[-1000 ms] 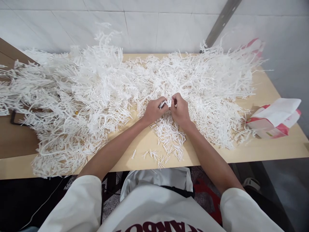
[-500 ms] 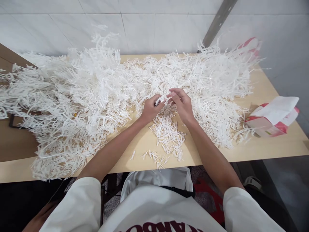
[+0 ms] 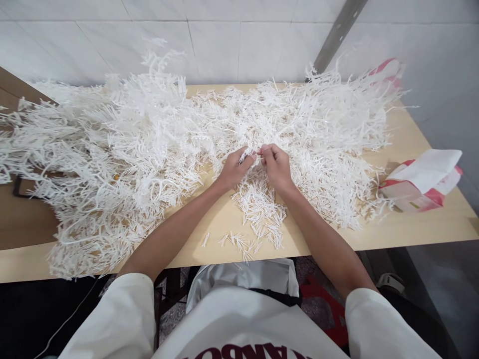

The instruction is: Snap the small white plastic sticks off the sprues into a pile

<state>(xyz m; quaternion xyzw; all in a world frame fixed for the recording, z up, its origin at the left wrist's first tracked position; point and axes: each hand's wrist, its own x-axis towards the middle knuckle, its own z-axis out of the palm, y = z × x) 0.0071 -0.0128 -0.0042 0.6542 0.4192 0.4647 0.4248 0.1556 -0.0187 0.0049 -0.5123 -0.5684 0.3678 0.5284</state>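
The left hand [image 3: 232, 170] is positioned above the middle of the desk [image 3: 419, 227]. Its fingers are closed on a small bunch of white strands [image 3: 245, 154], which projects between the thumb and the curled index finger.

The right hand [image 3: 277, 167] is located directly opposite. Its fingers are drawn together in a pinch, with the fingertips at or just beside the left thumb tip. The detail at this point is too small to tell whether a single strand is gripped.

The main pile [image 3: 123, 134] of thin white strands covers most of the desk, extending from the left side, behind both hands, to the right side. The strands stand highest at the left and at the right rear. Short white pieces [image 3: 262, 212] form a narrow heap in front of the hands, between the forearms. A few loose pieces [image 3: 239, 242] lie nearer the front edge.

A red-and-white packet [image 3: 411, 192] with a white sheet projecting from its top rests at the right of the desk, near the strands. A second packet [image 3: 391, 72], pink and white, is partly hidden behind the right rear strands. A brown cardboard box [image 3: 26, 219] is at the far left, partly covered by strands. A metal post [image 3: 339, 35] stands obliquely against the tiled wall [image 3: 224, 47].
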